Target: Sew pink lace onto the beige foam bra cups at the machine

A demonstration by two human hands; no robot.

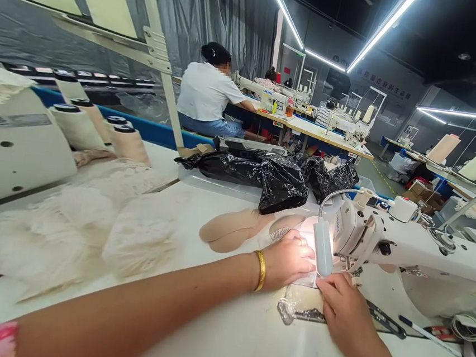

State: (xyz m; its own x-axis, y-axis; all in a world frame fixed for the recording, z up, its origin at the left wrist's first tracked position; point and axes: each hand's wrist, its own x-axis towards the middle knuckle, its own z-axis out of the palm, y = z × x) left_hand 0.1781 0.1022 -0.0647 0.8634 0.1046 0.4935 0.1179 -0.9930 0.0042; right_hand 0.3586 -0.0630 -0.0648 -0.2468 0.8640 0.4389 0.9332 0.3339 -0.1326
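Note:
My left hand (287, 259), with a gold bangle at the wrist, lies on a pale fabric piece (310, 279) under the needle area of the white sewing machine (407, 254). Its fingers press down flat, washed out by the machine's lamp (323, 245). My right hand (345, 312) rests palm down just in front of the needle, fingers flat on the same piece. Beige padded cups (233, 231) lie on the table just beyond my left hand.
White lace pieces (90, 226) are heaped on the left of the table, with thread cones (127, 142) behind. A black plastic bag (281, 185) lies further back. Scissors (384, 321) and a pen (429, 334) lie right of my hand. Other people sew at far tables.

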